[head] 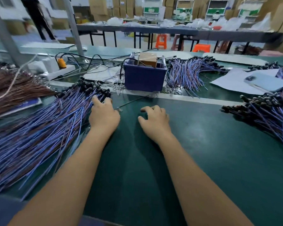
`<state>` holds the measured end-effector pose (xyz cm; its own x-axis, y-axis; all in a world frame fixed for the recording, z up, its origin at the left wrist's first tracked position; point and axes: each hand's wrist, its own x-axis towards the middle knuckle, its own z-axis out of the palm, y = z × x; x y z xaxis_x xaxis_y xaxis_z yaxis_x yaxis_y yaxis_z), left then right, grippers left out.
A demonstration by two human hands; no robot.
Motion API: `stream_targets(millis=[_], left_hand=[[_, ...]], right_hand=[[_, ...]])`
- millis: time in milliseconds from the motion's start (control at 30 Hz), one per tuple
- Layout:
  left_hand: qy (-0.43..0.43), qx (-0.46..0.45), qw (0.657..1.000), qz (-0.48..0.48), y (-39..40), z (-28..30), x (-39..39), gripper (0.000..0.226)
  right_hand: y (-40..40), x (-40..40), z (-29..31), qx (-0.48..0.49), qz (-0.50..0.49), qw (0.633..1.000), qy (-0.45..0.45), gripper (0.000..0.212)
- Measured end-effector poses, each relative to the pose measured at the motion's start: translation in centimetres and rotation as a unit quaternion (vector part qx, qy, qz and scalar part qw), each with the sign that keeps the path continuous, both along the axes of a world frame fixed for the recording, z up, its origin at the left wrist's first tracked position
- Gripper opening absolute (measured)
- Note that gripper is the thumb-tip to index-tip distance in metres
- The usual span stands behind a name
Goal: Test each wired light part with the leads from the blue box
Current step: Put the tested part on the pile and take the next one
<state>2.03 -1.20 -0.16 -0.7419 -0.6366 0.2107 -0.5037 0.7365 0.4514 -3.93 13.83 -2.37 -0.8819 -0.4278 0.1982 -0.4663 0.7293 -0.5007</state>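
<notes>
The left hand (pixel 104 115) hides its fingertips among the left wire pile (pixel 39 132), which the left edge cuts off. The blue box (pixel 145 77) conceals its contents. The back of the room is blurred.

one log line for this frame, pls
left hand: fingers on left pile of wired parts | right hand: curled on mat, holds nothing | blue box: beyond hands | no part under test

One blue box (pixel 145 79) is seen on the worktop (pixel 194 136). Three heaps of blue-wired light parts are counted: left (pixel 39 132), middle (pixel 191 74), right (pixel 268 115). One phone (pixel 266 82), one brown wire bundle (pixel 15 90) and three orange stools (pixel 161 40) are seen.
</notes>
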Motion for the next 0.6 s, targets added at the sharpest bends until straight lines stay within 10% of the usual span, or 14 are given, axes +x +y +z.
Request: stream_targets(millis=[600], left_hand=[[-0.015,-0.021,0.996,0.090,-1.7,-1.1,-1.6,0.045]], right_hand=[[0.8,0.2,0.3,-0.088,0.011,0.996,-0.024,0.021]])
